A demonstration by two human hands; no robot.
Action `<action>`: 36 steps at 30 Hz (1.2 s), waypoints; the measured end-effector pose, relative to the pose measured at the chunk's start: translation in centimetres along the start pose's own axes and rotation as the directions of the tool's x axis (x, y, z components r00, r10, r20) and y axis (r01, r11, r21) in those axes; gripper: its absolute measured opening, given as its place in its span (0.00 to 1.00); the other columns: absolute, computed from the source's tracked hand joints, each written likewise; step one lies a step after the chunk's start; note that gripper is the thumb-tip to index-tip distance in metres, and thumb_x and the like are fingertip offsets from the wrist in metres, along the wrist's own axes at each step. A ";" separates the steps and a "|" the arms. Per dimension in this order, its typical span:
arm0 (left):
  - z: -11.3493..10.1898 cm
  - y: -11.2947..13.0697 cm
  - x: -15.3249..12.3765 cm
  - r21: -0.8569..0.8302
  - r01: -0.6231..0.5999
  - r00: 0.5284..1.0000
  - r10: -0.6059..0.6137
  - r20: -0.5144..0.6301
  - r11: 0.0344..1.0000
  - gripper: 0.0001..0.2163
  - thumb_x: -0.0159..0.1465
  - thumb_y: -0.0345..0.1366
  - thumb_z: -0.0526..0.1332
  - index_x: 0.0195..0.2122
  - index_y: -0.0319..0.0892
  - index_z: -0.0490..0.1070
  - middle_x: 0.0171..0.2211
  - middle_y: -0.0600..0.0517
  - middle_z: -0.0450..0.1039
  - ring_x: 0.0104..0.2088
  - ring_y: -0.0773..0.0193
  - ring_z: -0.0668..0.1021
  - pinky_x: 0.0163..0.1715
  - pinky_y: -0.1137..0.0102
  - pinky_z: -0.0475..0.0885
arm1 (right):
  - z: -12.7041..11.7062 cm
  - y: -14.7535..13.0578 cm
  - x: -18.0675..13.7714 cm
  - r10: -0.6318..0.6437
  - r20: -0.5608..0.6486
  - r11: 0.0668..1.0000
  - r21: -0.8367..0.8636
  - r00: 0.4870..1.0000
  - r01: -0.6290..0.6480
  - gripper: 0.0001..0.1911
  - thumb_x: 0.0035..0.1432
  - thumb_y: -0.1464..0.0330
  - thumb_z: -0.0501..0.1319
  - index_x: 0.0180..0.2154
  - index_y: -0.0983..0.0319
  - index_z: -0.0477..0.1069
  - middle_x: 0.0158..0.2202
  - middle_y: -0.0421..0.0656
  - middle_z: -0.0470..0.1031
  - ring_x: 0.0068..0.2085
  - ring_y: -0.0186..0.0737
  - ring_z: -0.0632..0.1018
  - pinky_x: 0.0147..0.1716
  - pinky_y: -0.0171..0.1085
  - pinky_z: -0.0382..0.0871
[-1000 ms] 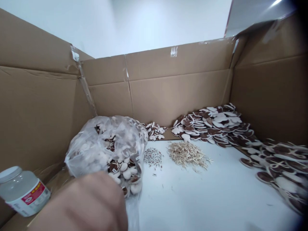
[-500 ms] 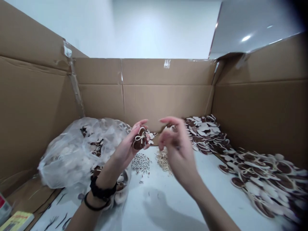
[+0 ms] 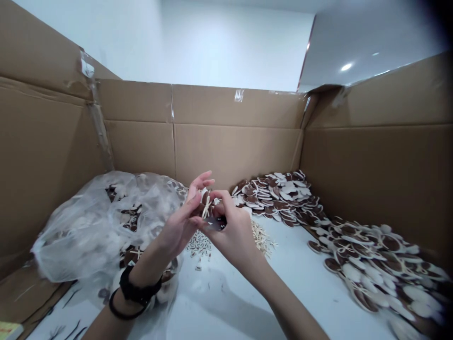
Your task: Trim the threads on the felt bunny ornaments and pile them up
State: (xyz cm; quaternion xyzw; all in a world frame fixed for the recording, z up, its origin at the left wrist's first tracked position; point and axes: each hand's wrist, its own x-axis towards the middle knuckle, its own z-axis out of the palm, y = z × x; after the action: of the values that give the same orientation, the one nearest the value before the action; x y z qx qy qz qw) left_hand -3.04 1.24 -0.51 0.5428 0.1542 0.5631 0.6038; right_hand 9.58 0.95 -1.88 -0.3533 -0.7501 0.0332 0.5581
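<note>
In my left hand (image 3: 182,215) is a small brown piece (image 3: 205,197) with a pale edge and a cream bow, pinched between thumb and fingers. My right hand (image 3: 235,226) is closed around a small dark grey tool (image 3: 215,223) with a shiny flat part; its kind is not clear. The tool lies just below the bow, and the right fingertips meet the piece's right side. The fingers hide much of both. Behind the hands are a heap of small grey-white bits (image 3: 198,243) and a heap of cream bows (image 3: 262,238) on the white table (image 3: 219,311).
A clear plastic bag (image 3: 81,236) full of brown and white pieces stands at left. Piles of similar pieces lie at the back (image 3: 279,196) and right (image 3: 378,264). Cardboard walls (image 3: 233,146) enclose the table. A yellow box (image 3: 10,329) sits at the lower left corner.
My right hand has moved left and down to meet the left hand at the brown piece. The dark tool now shows at the piece. The view has shifted slightly right.
</note>
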 end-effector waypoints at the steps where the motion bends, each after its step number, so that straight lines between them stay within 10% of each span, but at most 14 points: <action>1: 0.0 0.1 0.0 -0.007 -0.012 1.000 0.012 0.003 1.000 0.16 0.66 0.42 0.57 0.55 0.51 0.65 0.54 0.53 0.61 0.40 0.68 0.73 0.38 0.76 0.72 | 0.0 0.1 -0.1 -0.015 0.003 1.000 -0.003 1.000 0.015 0.14 0.57 0.58 0.60 0.39 0.60 0.63 0.21 0.35 0.71 0.21 0.34 0.71 0.21 0.30 0.56; 16: -0.9 0.7 0.9 0.138 -0.015 0.999 0.021 -0.042 0.990 0.06 0.59 0.36 0.65 0.38 0.42 0.75 0.29 0.54 0.70 0.26 0.73 0.72 0.24 0.83 0.68 | -0.2 1.0 -0.3 -0.229 0.052 0.969 0.105 0.972 0.222 0.07 0.64 0.69 0.51 0.45 0.59 0.60 0.27 0.39 0.74 0.23 0.33 0.73 0.22 0.30 0.62; 28: -2.3 2.9 0.5 0.301 -0.349 0.913 0.394 -0.102 0.887 0.08 0.53 0.27 0.70 0.33 0.44 0.77 0.30 0.56 0.73 0.32 0.75 0.75 0.34 0.87 0.72 | -0.8 0.6 -0.2 -0.456 0.036 0.876 0.193 0.889 0.442 0.05 0.59 0.75 0.51 0.33 0.59 0.60 0.20 0.34 0.62 0.18 0.28 0.61 0.17 0.28 0.55; 33: -5.2 5.7 -0.1 0.274 -0.557 0.798 0.597 -0.087 0.784 0.10 0.49 0.27 0.73 0.32 0.43 0.76 0.28 0.58 0.72 0.30 0.76 0.74 0.33 0.86 0.71 | -1.1 0.8 -0.2 -0.464 0.010 0.874 0.169 0.886 0.455 0.04 0.59 0.74 0.51 0.33 0.60 0.61 0.21 0.35 0.66 0.19 0.29 0.64 0.18 0.28 0.58; 36: -8.8 6.6 -0.4 0.213 -0.806 0.528 0.833 -0.163 0.553 0.13 0.53 0.38 0.72 0.38 0.52 0.73 0.31 0.63 0.71 0.33 0.80 0.72 0.32 0.91 0.65 | -1.3 1.0 -0.3 -0.495 -0.033 0.858 0.137 0.868 0.494 0.07 0.58 0.76 0.52 0.38 0.59 0.62 0.23 0.35 0.69 0.20 0.29 0.67 0.20 0.28 0.62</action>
State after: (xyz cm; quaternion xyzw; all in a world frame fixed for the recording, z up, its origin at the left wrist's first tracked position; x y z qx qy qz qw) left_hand -13.61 3.64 1.61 0.5099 -0.0146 0.8333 0.2131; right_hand 11.25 1.09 -2.11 -0.1086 -0.8122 -0.0575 0.5703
